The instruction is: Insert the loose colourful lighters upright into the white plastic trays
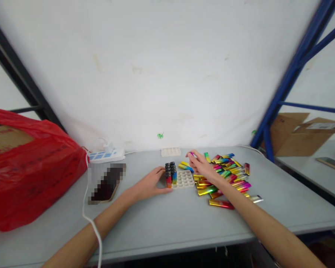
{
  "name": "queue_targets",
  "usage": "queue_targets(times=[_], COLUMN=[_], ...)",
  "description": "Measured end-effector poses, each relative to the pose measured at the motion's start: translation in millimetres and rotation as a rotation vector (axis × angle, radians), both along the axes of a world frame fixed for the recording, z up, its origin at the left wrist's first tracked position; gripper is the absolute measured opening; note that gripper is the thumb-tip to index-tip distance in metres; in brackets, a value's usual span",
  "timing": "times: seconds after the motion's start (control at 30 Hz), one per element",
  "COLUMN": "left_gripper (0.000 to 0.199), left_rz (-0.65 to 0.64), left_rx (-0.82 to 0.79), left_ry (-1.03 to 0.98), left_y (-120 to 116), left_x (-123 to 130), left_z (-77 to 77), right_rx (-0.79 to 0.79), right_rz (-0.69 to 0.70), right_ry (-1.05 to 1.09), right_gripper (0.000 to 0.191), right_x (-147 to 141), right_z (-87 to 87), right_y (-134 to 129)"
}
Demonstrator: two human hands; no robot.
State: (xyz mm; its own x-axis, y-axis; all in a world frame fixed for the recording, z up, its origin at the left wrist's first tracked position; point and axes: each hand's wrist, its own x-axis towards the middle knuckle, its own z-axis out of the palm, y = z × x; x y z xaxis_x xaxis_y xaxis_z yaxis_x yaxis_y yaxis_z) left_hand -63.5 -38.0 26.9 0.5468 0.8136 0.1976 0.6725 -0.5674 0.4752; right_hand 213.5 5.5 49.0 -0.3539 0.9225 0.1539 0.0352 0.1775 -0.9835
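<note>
On the table a white tray with round-cornered pockets holds several upright lighters with black tops, in rows at its left end. My left hand grips the tray's left end, thumb at the front and fingers behind. Slightly above and behind the tray's right side, my right hand is closed on a lighter; only a small purple, shiny part shows between the fingers. Under and beside my right forearm lies a loose heap of shiny coloured lighters. A few yellow and blue ones lie just behind the tray.
A second white tray lies against the wall. To the left are a phone, a power strip, a white cable and a red plastic bag. A blue rack post and cardboard box stand at right.
</note>
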Motion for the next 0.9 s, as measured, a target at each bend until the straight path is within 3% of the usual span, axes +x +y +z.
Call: queue_targets(times=[0.13,0.43,0.57,0.77,0.9], left_gripper=[0.074,0.075,0.076,0.076,0.072], left_rz=[-0.006,-0.007,-0.024,-0.010,-0.010], left_rx=[0.007,-0.003,0.006,-0.012,0.000], left_ry=[-0.027,-0.029,-0.041,-0.010,-0.004], left_y=[0.6,0.5,1.2,-1.1,-3.5], left_x=[-0.3,1.1,0.7,1.7,2.7], left_z=[-0.7,0.0,-1.8,1.2,3.9], right_rx=[0.254,0.446,0.521,0.810,0.747], right_rz=[-0.164,-0.283,-0.206,0.005,0.098], right_ry=[-0.200,-0.370,-0.449,-0.602,-0.654], right_gripper=[0.059,0.044,0.042,0.047,0.051], right_x=[-8.4,-19.6,-17.3,-11.4,-9.2], right_z=[-5.7,1.4,9.2,17.8,16.8], right_y=[-4.0,-23.6,-30.2,-34.2,-35.2])
